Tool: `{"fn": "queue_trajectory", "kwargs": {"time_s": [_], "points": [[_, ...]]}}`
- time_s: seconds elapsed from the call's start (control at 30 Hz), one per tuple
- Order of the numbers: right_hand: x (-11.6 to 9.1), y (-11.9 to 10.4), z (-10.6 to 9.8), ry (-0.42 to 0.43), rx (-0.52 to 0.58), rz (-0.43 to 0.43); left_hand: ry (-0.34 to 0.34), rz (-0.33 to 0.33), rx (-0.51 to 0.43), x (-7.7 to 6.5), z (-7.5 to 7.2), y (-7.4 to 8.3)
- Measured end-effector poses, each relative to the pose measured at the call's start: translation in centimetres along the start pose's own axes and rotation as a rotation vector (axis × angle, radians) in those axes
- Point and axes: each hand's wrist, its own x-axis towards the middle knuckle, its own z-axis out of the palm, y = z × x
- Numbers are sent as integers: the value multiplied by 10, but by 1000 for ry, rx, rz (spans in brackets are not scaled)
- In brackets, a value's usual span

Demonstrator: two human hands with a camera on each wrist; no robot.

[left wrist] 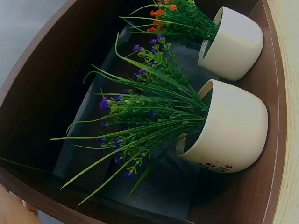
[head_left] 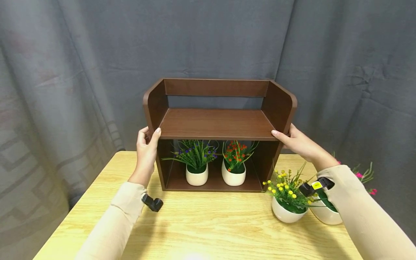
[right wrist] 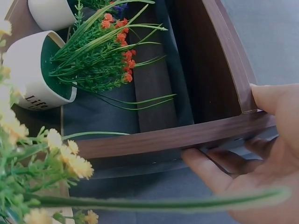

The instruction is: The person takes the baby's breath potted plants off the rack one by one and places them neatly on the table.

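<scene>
A dark brown two-tier wooden shelf [head_left: 214,122] stands upright on the table. My left hand [head_left: 146,153] grips its left side panel, thumb at the front edge by the upper board and fingers round the outside. On the opposite side my right hand [head_left: 302,146] holds the right panel, its thumb on the end of the upper board; the right wrist view shows the fingers [right wrist: 205,168] against the panel's outer face. Inside the lower compartment sit two white pots, one with purple flowers [head_left: 196,175] on the left, one with orange-red flowers [head_left: 234,175] on the right.
Right of the shelf, a white pot of yellow flowers [head_left: 287,213] stands on the light wooden table [head_left: 208,224]. Behind it, a white pot with pink flowers [head_left: 328,215] is partly hidden by my right forearm. A grey curtain [head_left: 221,39] hangs behind the shelf.
</scene>
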Motion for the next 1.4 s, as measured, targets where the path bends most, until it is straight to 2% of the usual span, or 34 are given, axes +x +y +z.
{"fn": "queue_trajectory", "kwargs": {"time_s": [0.13, 0.33, 0.5, 0.7, 1.0, 1.4], "points": [[0, 0, -1, 9, 4, 5, -7, -3, -6, 0, 1, 1], [1, 0, 0, 14, 5, 5, -13, -14, 63, 1, -3, 2], [2, 1, -1, 16, -13, -1, -12, -6, 66, -2, -2, 2], [1, 0, -1, -1, -44, -31, -22, -5, 81, -9, -2, 6], [0, 0, -1, -18, -81, -41, -52, -3, 97, -23, -12, 12], [0, -1, 0, -17, -88, -44, -35, 86, 77, -44, -23, 8]]}}
